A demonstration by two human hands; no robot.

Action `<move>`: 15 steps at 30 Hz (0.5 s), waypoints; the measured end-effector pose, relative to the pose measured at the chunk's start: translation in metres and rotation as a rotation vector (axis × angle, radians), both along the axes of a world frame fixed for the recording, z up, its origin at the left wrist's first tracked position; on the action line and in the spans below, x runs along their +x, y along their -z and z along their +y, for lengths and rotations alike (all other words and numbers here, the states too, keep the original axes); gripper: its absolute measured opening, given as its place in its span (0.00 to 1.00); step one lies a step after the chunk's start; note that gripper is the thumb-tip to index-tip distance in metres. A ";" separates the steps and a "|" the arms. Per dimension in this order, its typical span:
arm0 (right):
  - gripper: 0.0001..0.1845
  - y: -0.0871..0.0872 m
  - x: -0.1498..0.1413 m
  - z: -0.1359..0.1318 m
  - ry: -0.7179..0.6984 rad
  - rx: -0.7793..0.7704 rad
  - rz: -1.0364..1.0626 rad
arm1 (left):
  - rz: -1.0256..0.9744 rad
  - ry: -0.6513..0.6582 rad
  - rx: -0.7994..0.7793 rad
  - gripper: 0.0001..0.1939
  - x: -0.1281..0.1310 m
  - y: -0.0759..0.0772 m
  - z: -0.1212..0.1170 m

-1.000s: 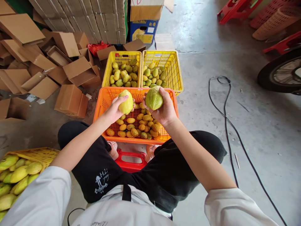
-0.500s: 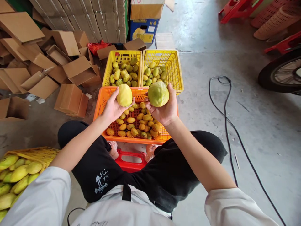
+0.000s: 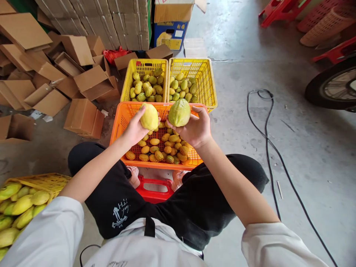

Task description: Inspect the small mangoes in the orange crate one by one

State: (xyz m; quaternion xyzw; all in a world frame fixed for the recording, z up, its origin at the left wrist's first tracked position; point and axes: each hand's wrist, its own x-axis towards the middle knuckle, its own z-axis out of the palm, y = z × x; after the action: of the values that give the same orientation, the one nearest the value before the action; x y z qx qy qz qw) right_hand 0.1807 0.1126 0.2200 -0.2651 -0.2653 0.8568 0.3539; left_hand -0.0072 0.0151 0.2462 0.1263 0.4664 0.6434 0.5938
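Note:
My left hand [image 3: 137,128] grips a pale yellow papaya [image 3: 149,116], its thumb lying along the fruit's near side. A greener papaya [image 3: 179,112] rests on the fingers of my right hand [image 3: 197,128], with the thumb raised off it. Both fruits are held up side by side, a small gap apart, above an orange crate [image 3: 118,128]. Inside that crate lie several small yellow-orange fruits [image 3: 154,141], partly covered by my hands.
Two yellow crates [image 3: 210,79] holding green-yellow fruits stand behind the orange one. Another yellow crate [image 3: 59,180] of larger yellow fruits is at lower left. Cardboard boxes [image 3: 83,116] lie heaped on the left. A black cable [image 3: 267,139] runs over the floor near a wheel [image 3: 333,87].
Both papayas have come closer together and been turned in my hands. My right thumb has lifted away from the greener one. The crates have stayed in place.

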 end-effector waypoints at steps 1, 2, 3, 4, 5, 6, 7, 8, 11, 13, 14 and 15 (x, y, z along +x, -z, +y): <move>0.21 -0.003 0.001 0.001 -0.005 0.004 0.014 | -0.007 -0.009 0.015 0.19 -0.001 -0.003 0.000; 0.21 -0.005 0.001 0.002 -0.010 0.010 0.022 | -0.017 -0.013 0.029 0.19 -0.002 -0.007 0.000; 0.21 -0.008 0.001 0.002 -0.012 0.019 0.026 | -0.029 -0.014 0.041 0.19 -0.003 -0.010 0.000; 0.21 -0.011 0.001 0.002 -0.010 0.030 0.023 | -0.041 -0.013 0.050 0.20 -0.003 -0.012 0.000; 0.21 -0.013 0.000 0.002 -0.001 0.044 0.015 | -0.050 -0.015 0.055 0.21 -0.003 -0.015 0.000; 0.20 -0.015 0.000 0.001 0.011 0.061 0.003 | -0.055 -0.017 0.055 0.21 -0.003 -0.017 0.000; 0.20 -0.017 -0.001 0.000 0.025 0.078 -0.010 | -0.058 -0.018 0.051 0.22 -0.002 -0.018 0.000; 0.20 -0.018 -0.001 -0.001 0.039 0.093 -0.021 | -0.057 -0.021 0.045 0.22 -0.002 -0.019 0.001; 0.21 -0.018 -0.003 -0.005 0.058 0.107 -0.026 | -0.044 -0.033 0.018 0.19 0.001 -0.017 0.001; 0.21 -0.014 -0.004 -0.008 0.042 0.086 -0.021 | -0.039 -0.043 0.011 0.15 0.002 -0.013 0.001; 0.21 -0.011 -0.005 -0.010 0.024 0.071 -0.023 | -0.036 -0.041 0.011 0.13 0.003 -0.010 0.000; 0.22 -0.008 -0.006 -0.012 0.003 0.056 -0.030 | -0.031 -0.031 0.008 0.11 0.004 -0.007 -0.001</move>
State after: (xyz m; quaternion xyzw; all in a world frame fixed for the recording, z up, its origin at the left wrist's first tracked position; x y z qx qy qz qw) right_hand 0.1743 0.1008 0.2285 -0.2683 -0.2943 0.8444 0.3583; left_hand -0.0036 0.0146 0.2528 0.1113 0.4563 0.6564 0.5904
